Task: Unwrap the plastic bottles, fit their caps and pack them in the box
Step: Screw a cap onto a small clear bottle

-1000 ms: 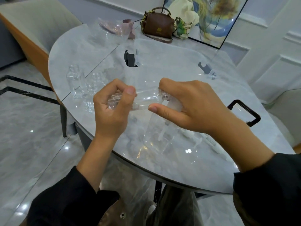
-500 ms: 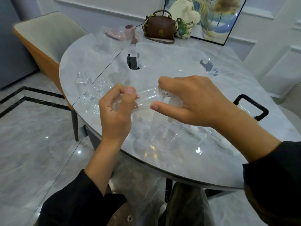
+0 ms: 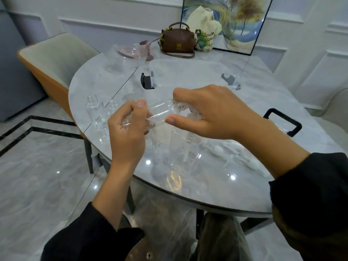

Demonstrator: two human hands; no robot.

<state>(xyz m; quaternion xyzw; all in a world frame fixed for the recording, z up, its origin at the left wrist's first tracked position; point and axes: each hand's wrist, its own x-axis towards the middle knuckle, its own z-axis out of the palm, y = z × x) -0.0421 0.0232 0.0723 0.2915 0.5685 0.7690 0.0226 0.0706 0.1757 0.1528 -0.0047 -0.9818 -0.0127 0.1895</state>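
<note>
A clear plastic bottle (image 3: 162, 111) lies sideways in the air between my hands, above the table's near-left part. My left hand (image 3: 128, 127) grips its base end. My right hand (image 3: 209, 112) holds the threaded neck end, with a whitish cap (image 3: 194, 116) partly hidden under its fingers. A clear plastic wrapper (image 3: 180, 153) hangs down below my right hand. Several small clear bottles (image 3: 99, 112) stand on the table left of my left hand. The clear box (image 3: 188, 72) with black latches sits on the table beyond my hands.
The round marble table (image 3: 216, 187) carries white pump caps (image 3: 218, 149) near my right forearm and a black handle (image 3: 282, 121) at right. A brown handbag (image 3: 178, 41), crumpled plastic (image 3: 130, 51) and a painting (image 3: 226, 21) are at the back. A chair (image 3: 52, 59) stands left.
Both hands keep the same grip on the bottle. The camera has tilted up and shifted, so more of the wall and back of the table shows.
</note>
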